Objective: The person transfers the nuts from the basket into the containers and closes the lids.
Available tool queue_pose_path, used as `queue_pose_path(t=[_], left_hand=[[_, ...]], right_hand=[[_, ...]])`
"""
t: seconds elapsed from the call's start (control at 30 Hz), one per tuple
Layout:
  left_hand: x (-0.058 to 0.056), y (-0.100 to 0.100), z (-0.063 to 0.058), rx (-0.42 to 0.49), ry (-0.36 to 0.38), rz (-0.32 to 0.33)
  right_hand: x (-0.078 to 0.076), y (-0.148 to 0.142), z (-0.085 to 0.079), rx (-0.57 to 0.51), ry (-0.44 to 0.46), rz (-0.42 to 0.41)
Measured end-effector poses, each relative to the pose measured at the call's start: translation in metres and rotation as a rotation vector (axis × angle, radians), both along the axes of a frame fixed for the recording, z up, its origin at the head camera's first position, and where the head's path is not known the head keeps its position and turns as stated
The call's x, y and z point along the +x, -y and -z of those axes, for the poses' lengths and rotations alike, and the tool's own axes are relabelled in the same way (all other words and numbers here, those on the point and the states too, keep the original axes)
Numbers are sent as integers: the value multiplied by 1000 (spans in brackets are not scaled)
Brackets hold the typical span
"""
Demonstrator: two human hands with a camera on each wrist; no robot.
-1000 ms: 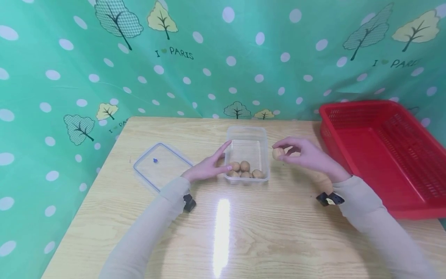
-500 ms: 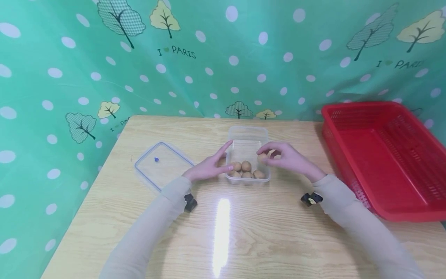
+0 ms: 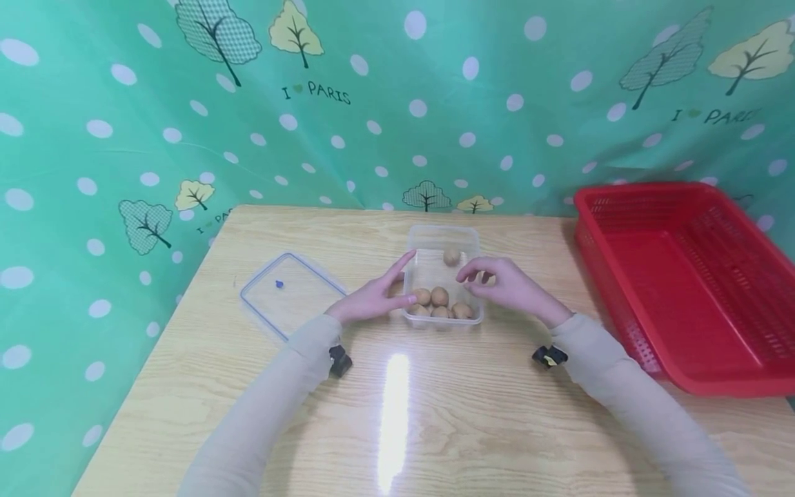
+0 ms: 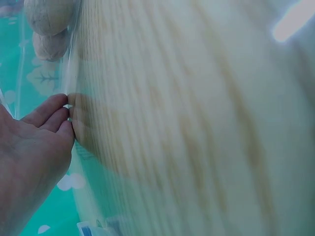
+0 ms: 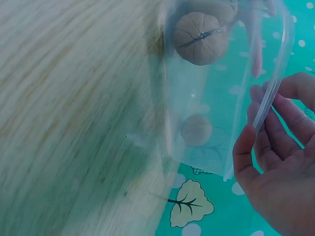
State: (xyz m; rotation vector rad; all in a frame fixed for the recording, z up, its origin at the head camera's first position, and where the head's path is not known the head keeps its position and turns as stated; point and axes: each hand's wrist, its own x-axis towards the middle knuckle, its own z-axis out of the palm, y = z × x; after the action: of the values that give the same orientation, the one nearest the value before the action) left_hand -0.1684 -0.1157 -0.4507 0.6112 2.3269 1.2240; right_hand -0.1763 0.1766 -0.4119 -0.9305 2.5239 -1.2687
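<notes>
A clear plastic container [image 3: 475, 238] stands on the table, holding several walnuts [image 3: 439, 297] at its near end. One lone walnut [image 3: 451, 257] lies toward its far end. My left hand [image 3: 373, 298] stays at the container's left side, thumb over the near-left rim, fingers extended along the wall. In the left wrist view, the fingertips [image 4: 64, 110] reach the table top. My right hand [image 3: 499, 281] hovers at the right rim with bent, parted fingers. Seen from the right wrist, the thumb and fingers [image 5: 244, 147] lie on either side of the rim, with no walnut between them.
A clear lid [image 3: 292, 290] with a blue seal lies left of the container. At the right stands a large red plastic basket [image 3: 667, 376]. A green patterned cloth [image 3: 348, 124] hangs behind the wooden table [image 3: 484, 414].
My right hand has moved left over the container's right rim and let go of a walnut, which now lies in the far part. The left hand holds its place.
</notes>
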Motion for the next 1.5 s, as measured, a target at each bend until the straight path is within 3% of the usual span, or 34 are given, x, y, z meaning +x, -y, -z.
queue_pose_path(t=[0.4,0.63,0.67,0.73,1.2,1.5], left_hand=[[3,0,1,-4,-9,-9],[2,1,2,-8,-28,-5],[4,0,-4,-8,-22,1],[4,0,-4,-4,-27,5],[2,0,1,-2,-27,-8],[1,-1,0,1,-24,-6]], right_hand=[[1,-8,-6,-12,14,25],[3,-20,-18,-24,-29,54],[4,-22,-20,-25,-39,57],[4,-27,-24,-10,-56,61],[14,-52,-69,56,-138,104],[18,-68,-96,86,-125,206]])
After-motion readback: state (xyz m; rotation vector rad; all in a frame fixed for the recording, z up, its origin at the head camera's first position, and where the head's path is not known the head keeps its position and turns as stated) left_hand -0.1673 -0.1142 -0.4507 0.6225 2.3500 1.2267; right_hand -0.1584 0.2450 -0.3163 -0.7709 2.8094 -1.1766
